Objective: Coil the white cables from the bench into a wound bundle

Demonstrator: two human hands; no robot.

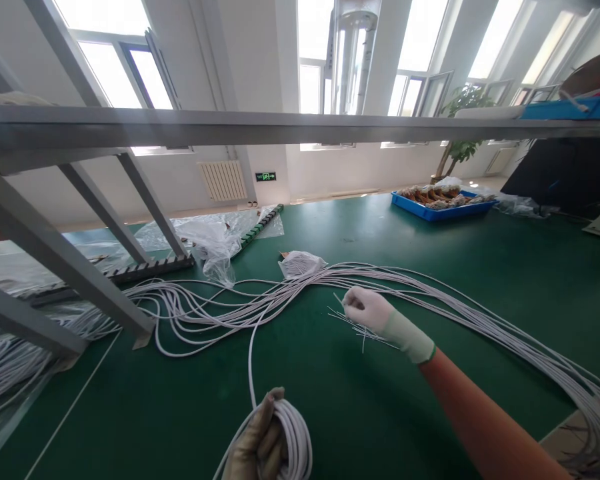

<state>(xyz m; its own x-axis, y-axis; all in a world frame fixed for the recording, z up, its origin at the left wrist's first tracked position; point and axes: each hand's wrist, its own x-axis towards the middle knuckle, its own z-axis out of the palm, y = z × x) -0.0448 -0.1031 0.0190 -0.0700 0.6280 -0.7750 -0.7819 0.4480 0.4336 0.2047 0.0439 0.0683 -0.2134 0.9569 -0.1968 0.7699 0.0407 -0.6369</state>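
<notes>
Grn table (175, 407): L hand (254, 443) w/ cable coil (299, 437), R hand (374, 312) by thin strips (364, 333).

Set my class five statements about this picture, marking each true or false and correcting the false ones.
1. The left hand holds a coil of cable. True.
2. The right hand is bare. False: it wears a pale glove.
3. Thin strips lie on the table by the right hand. True.
4. The tabletop is red. False: it is green.
5. The blue tray stands between the two hands. False: it stands farther back on the table, beyond both hands.
</notes>
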